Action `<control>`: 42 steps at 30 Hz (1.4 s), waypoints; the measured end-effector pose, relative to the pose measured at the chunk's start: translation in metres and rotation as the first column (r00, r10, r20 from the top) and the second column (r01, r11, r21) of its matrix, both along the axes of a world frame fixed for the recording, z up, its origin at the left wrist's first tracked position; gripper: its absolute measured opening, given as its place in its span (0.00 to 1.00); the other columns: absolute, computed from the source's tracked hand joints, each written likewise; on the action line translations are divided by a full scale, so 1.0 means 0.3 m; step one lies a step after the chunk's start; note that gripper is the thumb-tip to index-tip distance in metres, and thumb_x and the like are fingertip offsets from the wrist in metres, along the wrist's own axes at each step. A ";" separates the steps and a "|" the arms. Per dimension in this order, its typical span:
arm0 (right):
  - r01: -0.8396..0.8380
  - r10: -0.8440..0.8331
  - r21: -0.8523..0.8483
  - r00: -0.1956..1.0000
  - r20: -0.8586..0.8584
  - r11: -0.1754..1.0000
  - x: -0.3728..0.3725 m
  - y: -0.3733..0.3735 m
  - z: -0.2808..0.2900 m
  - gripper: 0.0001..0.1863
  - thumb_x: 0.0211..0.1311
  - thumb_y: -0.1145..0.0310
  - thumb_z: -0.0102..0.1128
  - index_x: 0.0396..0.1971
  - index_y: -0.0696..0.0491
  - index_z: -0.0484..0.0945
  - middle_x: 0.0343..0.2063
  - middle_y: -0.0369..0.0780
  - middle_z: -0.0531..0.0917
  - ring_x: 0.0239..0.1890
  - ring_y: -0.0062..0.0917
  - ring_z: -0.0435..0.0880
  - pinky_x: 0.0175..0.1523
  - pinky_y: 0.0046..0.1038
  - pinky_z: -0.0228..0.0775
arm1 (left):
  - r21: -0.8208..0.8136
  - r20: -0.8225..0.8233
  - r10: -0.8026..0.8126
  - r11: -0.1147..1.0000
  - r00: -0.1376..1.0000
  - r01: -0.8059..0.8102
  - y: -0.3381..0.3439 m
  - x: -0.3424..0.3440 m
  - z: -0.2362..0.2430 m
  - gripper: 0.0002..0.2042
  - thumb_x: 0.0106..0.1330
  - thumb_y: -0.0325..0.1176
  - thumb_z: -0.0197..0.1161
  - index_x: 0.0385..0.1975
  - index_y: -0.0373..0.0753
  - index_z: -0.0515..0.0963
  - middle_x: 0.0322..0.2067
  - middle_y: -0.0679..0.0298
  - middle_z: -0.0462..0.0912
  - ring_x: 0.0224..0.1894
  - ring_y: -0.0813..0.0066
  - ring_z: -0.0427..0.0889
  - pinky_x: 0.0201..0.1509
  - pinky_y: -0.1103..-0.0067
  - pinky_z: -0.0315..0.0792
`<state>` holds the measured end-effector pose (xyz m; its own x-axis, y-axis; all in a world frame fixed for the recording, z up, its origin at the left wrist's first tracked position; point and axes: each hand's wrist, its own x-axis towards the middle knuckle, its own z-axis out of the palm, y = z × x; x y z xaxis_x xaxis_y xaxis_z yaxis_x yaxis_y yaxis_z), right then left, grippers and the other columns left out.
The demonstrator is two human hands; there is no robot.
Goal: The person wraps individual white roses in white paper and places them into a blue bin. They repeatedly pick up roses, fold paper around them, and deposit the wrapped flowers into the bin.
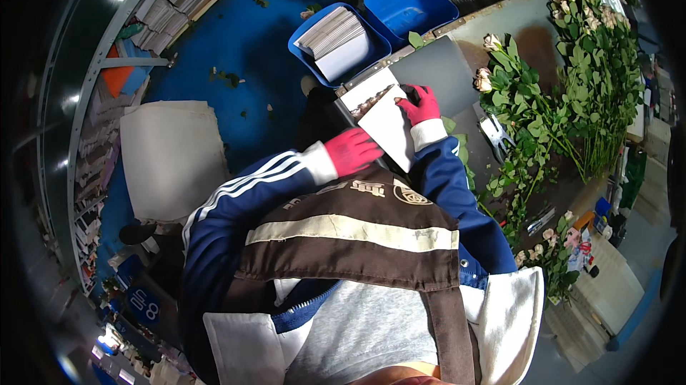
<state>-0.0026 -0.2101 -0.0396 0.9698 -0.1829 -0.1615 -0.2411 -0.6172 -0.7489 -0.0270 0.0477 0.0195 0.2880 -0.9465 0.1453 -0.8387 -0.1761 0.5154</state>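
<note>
My right hand, in a red glove, grips the upper edge of a white sheet of paper or card with the thumb over it. The sheet slants across the near corner of the worktable. A row of dusky pink rose heads shows along its upper left edge, and their stems are hidden. Beyond them lies another white sheet. My left hand, also red-gloved and slightly blurred, has its fingers stretched toward the first sheet's lower left edge. Whether they touch it I cannot tell.
A dark grey board lies beyond my right hand. At right are loose roses, a big pile of long-stemmed roses and a white-and-grey hand tool. Two blue bins stand past the table edge, one holding paper stacks.
</note>
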 end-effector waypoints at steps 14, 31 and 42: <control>0.040 -0.046 0.123 0.998 0.041 0.992 -0.029 0.001 0.026 0.24 0.46 0.62 0.71 0.45 0.53 0.78 0.43 0.45 0.78 0.46 0.40 0.78 0.52 0.35 0.70 | 0.318 0.173 -0.007 0.947 0.985 -0.049 -0.168 0.031 -0.048 0.27 0.54 0.32 0.54 0.58 0.45 0.66 0.61 0.58 0.65 0.65 0.52 0.60 0.64 0.62 0.59; 0.191 -0.051 -0.145 0.754 0.655 0.971 0.110 -0.724 0.500 0.17 0.48 0.81 0.58 0.42 0.57 0.78 0.45 0.46 0.81 0.48 0.38 0.80 0.57 0.33 0.69 | 0.313 -0.045 0.069 0.948 0.997 -0.051 -0.192 0.080 0.040 0.30 0.49 0.29 0.61 0.57 0.43 0.67 0.59 0.60 0.66 0.63 0.57 0.62 0.62 0.67 0.63; -0.166 0.160 -0.095 0.985 -0.064 0.982 -0.172 -0.020 0.417 0.21 0.53 0.71 0.62 0.51 0.49 0.78 0.36 0.45 0.75 0.40 0.42 0.78 0.44 0.34 0.71 | 0.345 0.289 0.045 0.927 0.956 -0.148 -0.194 -0.006 -0.080 0.21 0.57 0.35 0.52 0.53 0.44 0.70 0.49 0.60 0.72 0.55 0.57 0.69 0.54 0.65 0.66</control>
<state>-0.0543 -0.2160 0.0855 0.9778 -0.0411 -0.2055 -0.1711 -0.7226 -0.6697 -0.0288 -0.0105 -0.0046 0.3786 -0.9186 -0.1136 -0.9061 -0.3928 0.1570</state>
